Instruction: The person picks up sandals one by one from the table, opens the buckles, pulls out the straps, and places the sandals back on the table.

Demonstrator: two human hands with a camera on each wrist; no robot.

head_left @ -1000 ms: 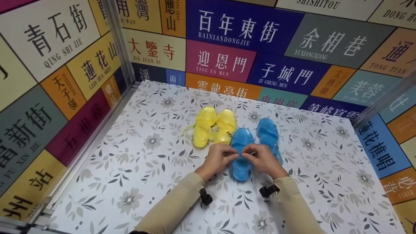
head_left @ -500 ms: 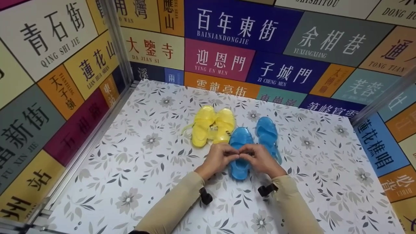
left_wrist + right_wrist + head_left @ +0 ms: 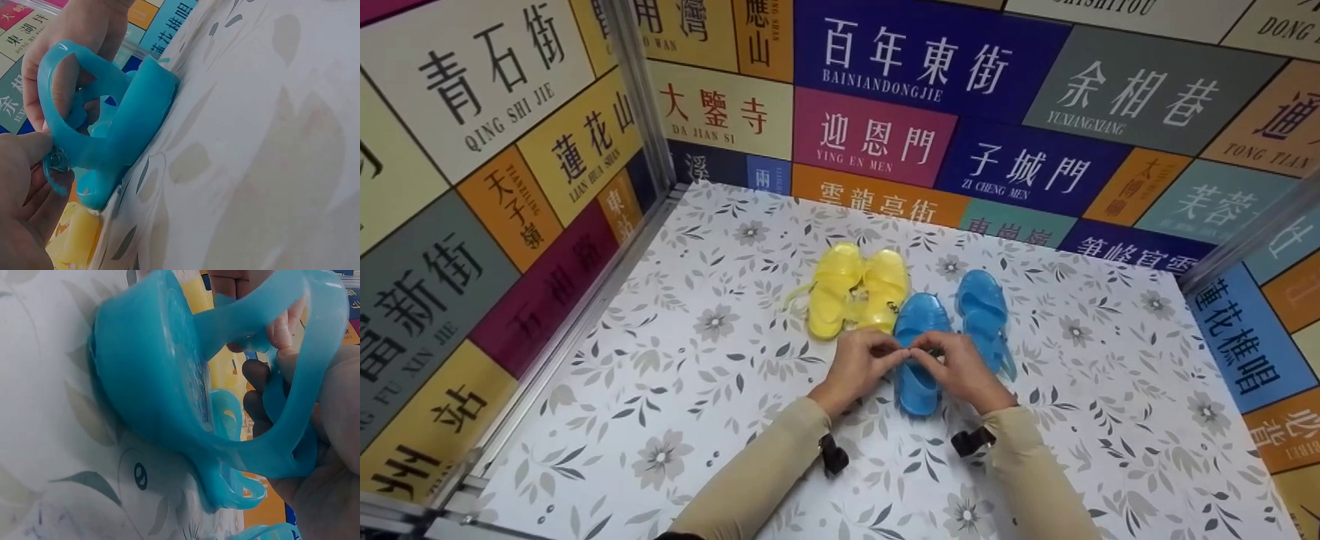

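Observation:
A blue jelly sandal (image 3: pixel 921 311) stands upright on the patterned tabletop, toe pointing away, beneath both hands. My left hand (image 3: pixel 856 367) pinches its ankle strap close to the small clear buckle (image 3: pixel 56 160). From the other side, my right hand (image 3: pixel 960 367) pinches the strap (image 3: pixel 326 332), the fingertips of both hands meeting over the sandal's middle. The right fingers reach inside the strap loop in the left wrist view. To the right lies the second blue sandal (image 3: pixel 982 311), partly behind the right hand.
A pair of yellow sandals sits just left of the blue ones, one yellow sandal (image 3: pixel 829 292) with its strap sticking out and the other yellow sandal (image 3: pixel 886 277) partly hidden by my left hand. Panels with street names (image 3: pixel 874 139) wall in the table's back and sides.
Both hands stay at the strap, fingertips shifting only slightly against each other. The right thumb looks a little straighter. The sandals keep their places; the head view sways slightly.

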